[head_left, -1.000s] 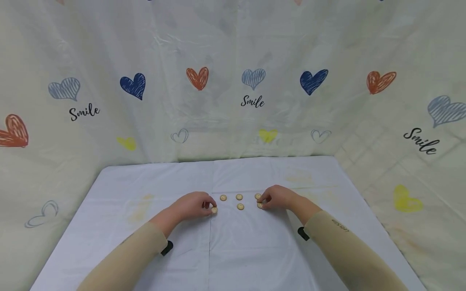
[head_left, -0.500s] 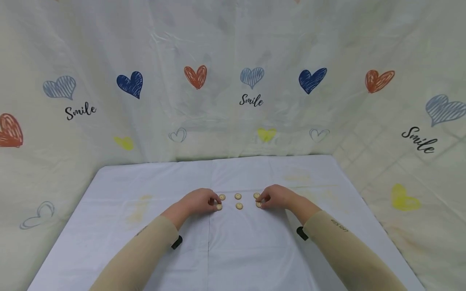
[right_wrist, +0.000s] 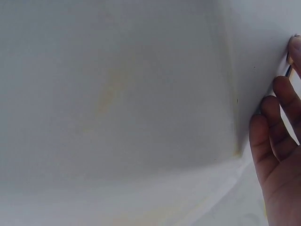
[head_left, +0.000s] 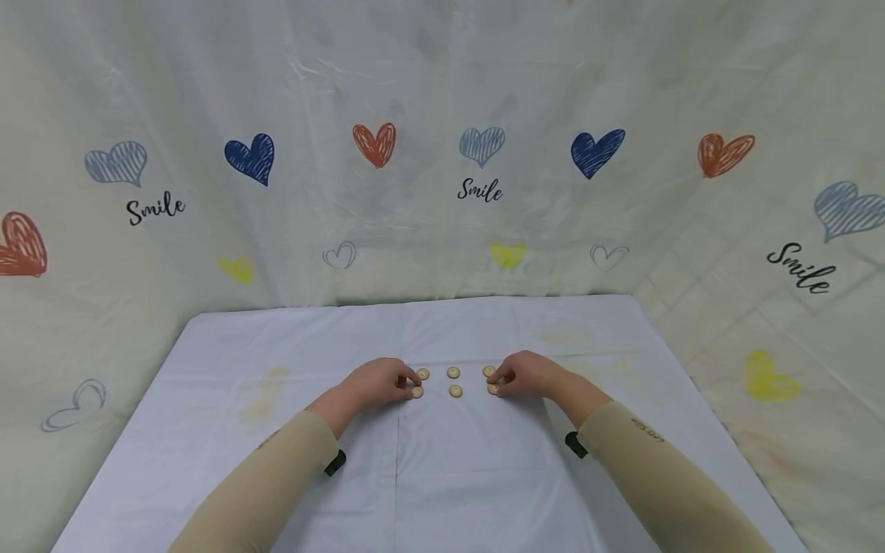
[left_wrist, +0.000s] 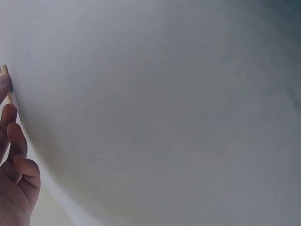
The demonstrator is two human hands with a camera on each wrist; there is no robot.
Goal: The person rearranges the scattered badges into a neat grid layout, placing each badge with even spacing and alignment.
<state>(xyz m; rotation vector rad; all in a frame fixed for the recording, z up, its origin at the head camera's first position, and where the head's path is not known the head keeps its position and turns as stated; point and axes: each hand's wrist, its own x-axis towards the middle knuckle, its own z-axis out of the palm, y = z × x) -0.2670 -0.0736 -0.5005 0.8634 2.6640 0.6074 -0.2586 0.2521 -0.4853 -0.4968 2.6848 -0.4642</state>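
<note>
Small round beige wooden discs lie in two rows of three in the head view. My left hand (head_left: 379, 382) pinches the near row's left disc (head_left: 417, 392) at the table surface. On the other side, my right hand (head_left: 531, 375) has thumb and fingers at the near row's right disc (head_left: 493, 389), partly covering it. Between them lies the middle disc (head_left: 455, 391). The far row holds a left disc (head_left: 423, 374), a middle disc (head_left: 452, 372) and a right disc (head_left: 488, 371). Both wrist views catch the hands only at the edge, with the discs mostly hidden.
A white cloth covers the table (head_left: 470, 476), with faint yellowish stains and a crease down its middle. Behind it hangs a pale curtain (head_left: 429, 223) printed with hearts and "Smile". Black straps show under both beige sleeves (head_left: 263, 484).
My left hand has slid its disc right and slightly away, into line with the near row, and then stayed there. The right hand has kept its place at its disc.
</note>
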